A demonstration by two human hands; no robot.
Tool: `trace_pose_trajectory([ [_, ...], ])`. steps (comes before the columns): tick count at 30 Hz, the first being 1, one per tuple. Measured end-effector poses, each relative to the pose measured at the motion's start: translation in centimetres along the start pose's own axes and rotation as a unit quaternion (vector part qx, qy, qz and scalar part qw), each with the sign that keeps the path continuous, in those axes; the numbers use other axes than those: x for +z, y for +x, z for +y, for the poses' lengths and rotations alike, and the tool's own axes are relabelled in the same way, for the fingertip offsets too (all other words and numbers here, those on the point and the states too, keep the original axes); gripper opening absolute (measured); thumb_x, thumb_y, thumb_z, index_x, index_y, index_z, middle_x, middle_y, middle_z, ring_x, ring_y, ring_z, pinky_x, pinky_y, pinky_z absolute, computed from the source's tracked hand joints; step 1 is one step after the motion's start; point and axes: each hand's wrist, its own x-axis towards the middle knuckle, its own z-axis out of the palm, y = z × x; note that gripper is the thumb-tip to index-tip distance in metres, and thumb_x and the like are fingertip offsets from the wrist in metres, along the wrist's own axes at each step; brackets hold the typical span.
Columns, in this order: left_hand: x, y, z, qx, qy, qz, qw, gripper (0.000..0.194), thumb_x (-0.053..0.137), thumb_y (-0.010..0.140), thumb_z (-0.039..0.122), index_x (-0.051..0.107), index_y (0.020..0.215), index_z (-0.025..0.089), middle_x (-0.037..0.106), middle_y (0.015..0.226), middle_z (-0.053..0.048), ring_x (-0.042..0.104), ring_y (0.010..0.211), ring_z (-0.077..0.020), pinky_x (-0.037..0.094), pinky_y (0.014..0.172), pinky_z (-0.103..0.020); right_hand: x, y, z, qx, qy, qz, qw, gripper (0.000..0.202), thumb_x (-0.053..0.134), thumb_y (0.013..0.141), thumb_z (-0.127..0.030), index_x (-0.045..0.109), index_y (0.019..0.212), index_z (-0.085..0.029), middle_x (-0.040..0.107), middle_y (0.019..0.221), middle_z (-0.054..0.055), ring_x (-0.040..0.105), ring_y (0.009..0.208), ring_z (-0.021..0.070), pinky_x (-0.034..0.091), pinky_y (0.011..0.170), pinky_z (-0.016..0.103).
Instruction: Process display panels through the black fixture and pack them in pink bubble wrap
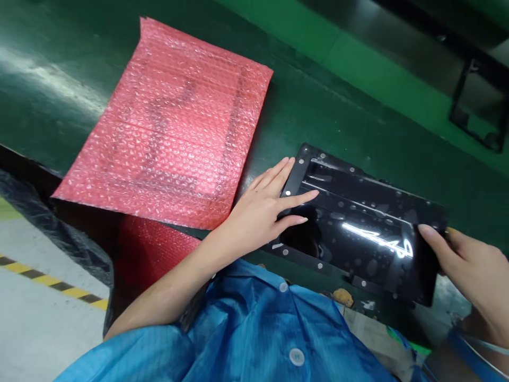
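Observation:
On the green table lies a glossy black panel [350, 223] with a frame dotted by several small round metal spots. A clear film with bubbles seems to cover its middle. My left hand [270, 204] rests at the panel's left end, fingers spread, with the index finger and thumb over its surface. At the opposite end my right hand [465, 260] grips the panel's edge, thumb on top and the fingers mostly hidden beneath. Left of the panel, a pink bubble-wrap bag [175, 127] lies flat, with a dark shape showing through it.
Another pink bubble-wrap piece [155, 249] sits lower, in a dark plastic-lined container [95, 244] beside the table. A black frame [481, 106] stands at the far right. Yellow-black tape [51, 281] marks the floor. A small brownish lump [342, 297] is near the table's front edge.

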Motion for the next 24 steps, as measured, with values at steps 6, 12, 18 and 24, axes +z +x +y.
trace_pose_trajectory([
  [6,0.6,-0.2,1.6,0.003,0.08,0.057,0.995,0.042,0.06,0.099,0.031,0.062,0.141,0.03,0.025,0.169,-0.012,0.025,0.155,-0.0384,0.038,0.115,-0.066,-0.7,2.1,-1.4,-0.033,-0.043,-0.038,0.998,0.07,0.026,0.081,-0.086,0.051,0.055,-0.026,0.059,0.055,0.006,0.049,0.052,0.0215,0.03,0.055,0.032],
  [12,6.1,1.8,9.2,0.194,0.115,-0.015,0.974,0.052,0.06,0.099,0.04,0.058,0.144,0.015,0.04,0.162,-0.016,0.035,0.152,-0.0348,0.036,0.121,-0.054,0.4,5.1,0.2,0.011,0.082,-0.048,0.995,0.046,0.05,0.084,-0.066,0.048,0.063,-0.025,0.056,0.052,0.001,0.052,0.056,0.0184,0.034,0.06,0.031],
  [18,11.0,3.0,12.7,0.275,0.185,-0.076,0.94,0.053,0.052,0.102,0.049,0.061,0.142,0.016,0.048,0.158,-0.008,0.043,0.148,-0.0292,0.04,0.12,-0.047,0.8,6.7,-0.3,0.012,0.01,-0.064,0.998,0.053,0.066,0.079,-0.068,0.043,0.058,-0.025,0.059,0.064,0.003,0.053,0.066,0.0204,0.03,0.06,0.03],
  [24,9.5,4.3,12.5,0.28,0.163,-0.113,0.939,0.047,0.061,0.099,0.044,0.066,0.137,0.018,0.056,0.151,-0.012,0.048,0.144,-0.0299,0.04,0.118,-0.046,0.7,7.4,-0.7,0.018,0.028,-0.073,0.997,0.057,0.072,0.077,-0.067,0.044,0.053,-0.023,0.059,0.065,0.004,0.056,0.07,0.0217,0.03,0.062,0.031],
])
